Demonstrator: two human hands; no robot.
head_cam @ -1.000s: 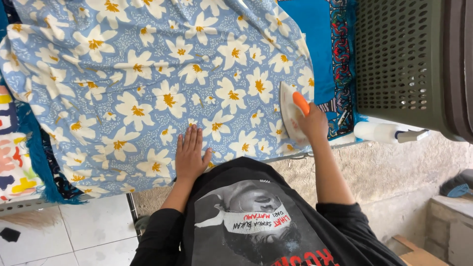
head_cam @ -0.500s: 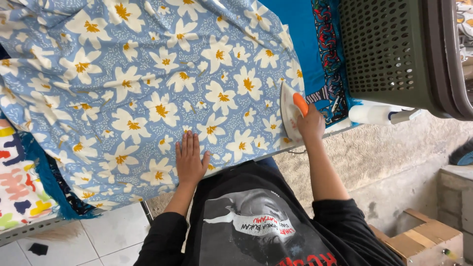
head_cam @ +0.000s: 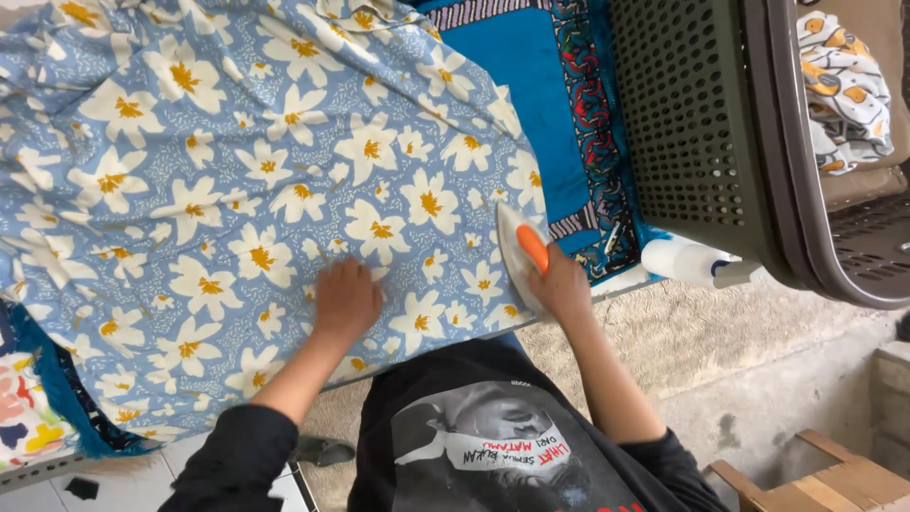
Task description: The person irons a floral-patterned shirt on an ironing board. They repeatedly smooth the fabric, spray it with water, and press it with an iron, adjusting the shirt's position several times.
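Item: ironing in progress, viewed from above. Blue floral cloth (head_cam: 237, 199) lay spread over a padded board, its near edge hanging toward the person. Left hand (head_cam: 346, 299) rested palm-down on the cloth, fingers (head_cam: 353, 272) close together and flat, clamped on nothing. Right hand (head_cam: 561, 284) was wrapped tight around the orange handle of a white iron (head_cam: 519, 256), which sat at the cloth's right edge. Alongside: blue patterned underlay (head_cam: 545, 114), white spray bottle (head_cam: 684, 261), dark perforated laundry basket (head_cam: 701, 114). Judged step: pressing the right border; the next stroke would call for the flat hand holding the cloth taut, clear of the soleplate.
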